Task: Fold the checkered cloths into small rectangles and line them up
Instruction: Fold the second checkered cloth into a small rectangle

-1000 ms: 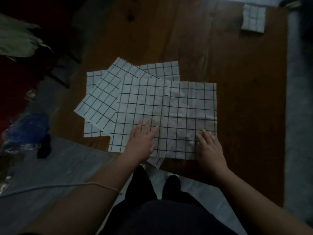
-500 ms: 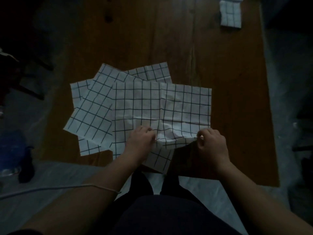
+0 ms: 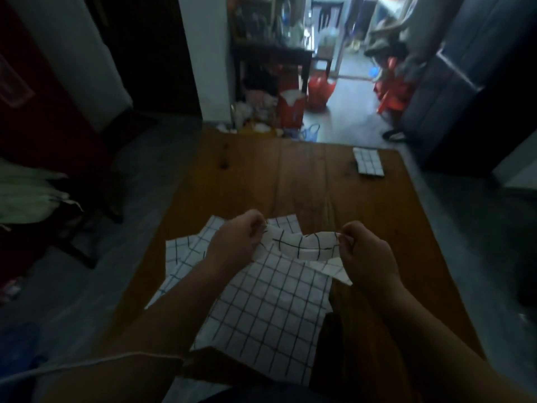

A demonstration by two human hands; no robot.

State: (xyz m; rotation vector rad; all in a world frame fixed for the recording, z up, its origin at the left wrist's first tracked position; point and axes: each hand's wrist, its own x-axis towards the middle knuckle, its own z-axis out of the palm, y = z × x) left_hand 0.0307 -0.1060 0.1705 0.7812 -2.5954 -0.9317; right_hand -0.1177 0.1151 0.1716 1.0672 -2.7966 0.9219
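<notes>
Hands: we count two, both bare. The left hand point(image 3: 238, 238) is closed in a pinch on the far edge of the top cloth point(image 3: 270, 309); the right hand point(image 3: 367, 254) is closed in a pinch on the same edge, further right. That edge is lifted off the table between them and sags in a loose wave.
Top cloth: white with a dark grid; its lower part drapes toward us over the near edge of the table point(image 3: 290, 175).
Loose cloths: under and to the left of the top one we see more checkered cloths point(image 3: 186, 257) fanned flat on the wood; we make out at least two, but cannot give a sure count because they overlap.
Folded cloth: one small rectangle point(image 3: 368, 162) lies at the far right corner of the table, well apart from the pile.
Writing: we can read no brand, label or text anywhere.
Edges and room: the far half of the table is bare wood between the pile and the folded piece. The right side of the wood beside the right hand is bare too. The pile sits close to the left edge, with one corner seeming to pass over it.
Cord: one pale cord point(image 3: 87, 365) crosses the left forearm.
</notes>
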